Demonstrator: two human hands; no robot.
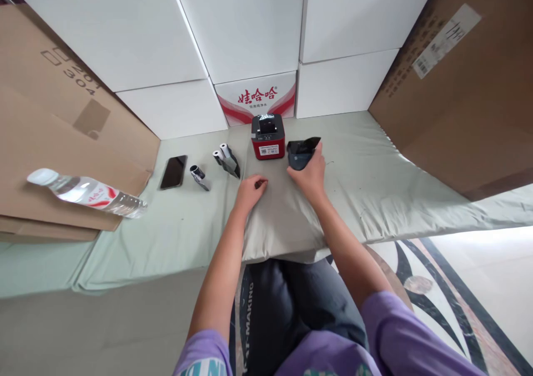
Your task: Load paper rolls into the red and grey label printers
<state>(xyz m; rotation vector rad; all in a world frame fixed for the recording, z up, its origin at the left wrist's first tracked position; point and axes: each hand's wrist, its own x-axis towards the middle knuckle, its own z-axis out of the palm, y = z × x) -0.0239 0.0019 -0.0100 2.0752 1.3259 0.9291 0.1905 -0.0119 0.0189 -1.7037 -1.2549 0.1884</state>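
My right hand (pixel 310 173) is closed around a dark blue-black device (pixel 300 155) with a raised, glossy black flap; its exact kind is unclear. It rests on the cloth-covered table, just right of a red and black receipt printer (pixel 268 138). My left hand (pixel 251 191) lies on the cloth in front of the printer, fingers curled in, and I see nothing held in it. Left of it are two paper rolls (pixel 227 160) side by side and a single roll (pixel 200 178) apart from them.
A black phone (pixel 174 172) lies on the cloth at left. Beyond it a water bottle (pixel 89 192) appears tilted beside a brown carton (pixel 45 120). White boxes (pixel 250 31) are stacked at the back. A large brown carton (pixel 466 104) stands at right.
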